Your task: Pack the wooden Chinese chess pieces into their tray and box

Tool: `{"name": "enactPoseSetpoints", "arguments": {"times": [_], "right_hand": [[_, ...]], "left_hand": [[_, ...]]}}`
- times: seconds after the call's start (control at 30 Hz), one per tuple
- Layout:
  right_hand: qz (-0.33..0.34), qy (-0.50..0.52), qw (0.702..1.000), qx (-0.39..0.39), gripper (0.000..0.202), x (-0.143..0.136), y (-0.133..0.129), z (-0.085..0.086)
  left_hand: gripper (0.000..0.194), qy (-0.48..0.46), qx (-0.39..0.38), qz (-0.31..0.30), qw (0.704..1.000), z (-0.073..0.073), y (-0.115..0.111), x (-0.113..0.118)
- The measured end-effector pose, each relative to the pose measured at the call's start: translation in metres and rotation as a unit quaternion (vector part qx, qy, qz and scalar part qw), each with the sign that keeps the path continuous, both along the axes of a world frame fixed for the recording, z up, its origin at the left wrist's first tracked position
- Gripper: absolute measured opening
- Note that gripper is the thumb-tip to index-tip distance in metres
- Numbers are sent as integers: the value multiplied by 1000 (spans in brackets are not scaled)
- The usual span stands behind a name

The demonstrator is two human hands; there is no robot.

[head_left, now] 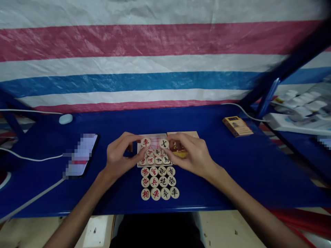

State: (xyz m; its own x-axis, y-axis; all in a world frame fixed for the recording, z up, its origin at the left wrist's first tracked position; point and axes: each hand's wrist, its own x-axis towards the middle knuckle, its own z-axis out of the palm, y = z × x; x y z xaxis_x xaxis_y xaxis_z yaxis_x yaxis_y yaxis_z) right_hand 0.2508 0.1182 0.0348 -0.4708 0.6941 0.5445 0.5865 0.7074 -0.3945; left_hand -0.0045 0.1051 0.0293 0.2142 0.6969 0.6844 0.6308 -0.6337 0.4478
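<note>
My left hand point(119, 151) pinches a round xiangqi piece with a red character point(146, 142) between thumb and fingers. Opposite it, my right hand point(193, 155) grips a xiangqi piece with a black character point(163, 143). Both pieces are held over a white tray point(152, 165), inside which several pieces lie in rows, partly covered by my fingers. Nearer to me on the blue table, rows of pieces point(158, 181) lie face up, red characters on the left and black on the right. Partly behind my right hand is a brown box point(182, 135).
A phone point(82, 155) with a cable lies at the left, near a small pale-blue rounded object point(65, 119). At the back right sits a small yellow-brown box point(237, 126). A white power strip point(297, 123) is farther right. Blue frame posts and a striped sheet stand behind the table point(232, 186).
</note>
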Motion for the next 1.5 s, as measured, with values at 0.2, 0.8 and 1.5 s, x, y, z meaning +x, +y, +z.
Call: {"name": "enactPoseSetpoints", "arguments": {"times": [0.2, 0.8, 1.5], "right_hand": [[32, -37, 999, -1, 26, -5, 15, -7], [51, -40, 998, 13, 25, -4, 4, -18], [-30, -116, 993, -1, 24, -20, 17, -22]], "left_hand": [[24, 32, 16, -63, 997, -17, 15, 2], [27, -16, -73, -105, 992, -22, 12, -2], [22, 128, -108, 32, 985, -34, 27, -1]]}}
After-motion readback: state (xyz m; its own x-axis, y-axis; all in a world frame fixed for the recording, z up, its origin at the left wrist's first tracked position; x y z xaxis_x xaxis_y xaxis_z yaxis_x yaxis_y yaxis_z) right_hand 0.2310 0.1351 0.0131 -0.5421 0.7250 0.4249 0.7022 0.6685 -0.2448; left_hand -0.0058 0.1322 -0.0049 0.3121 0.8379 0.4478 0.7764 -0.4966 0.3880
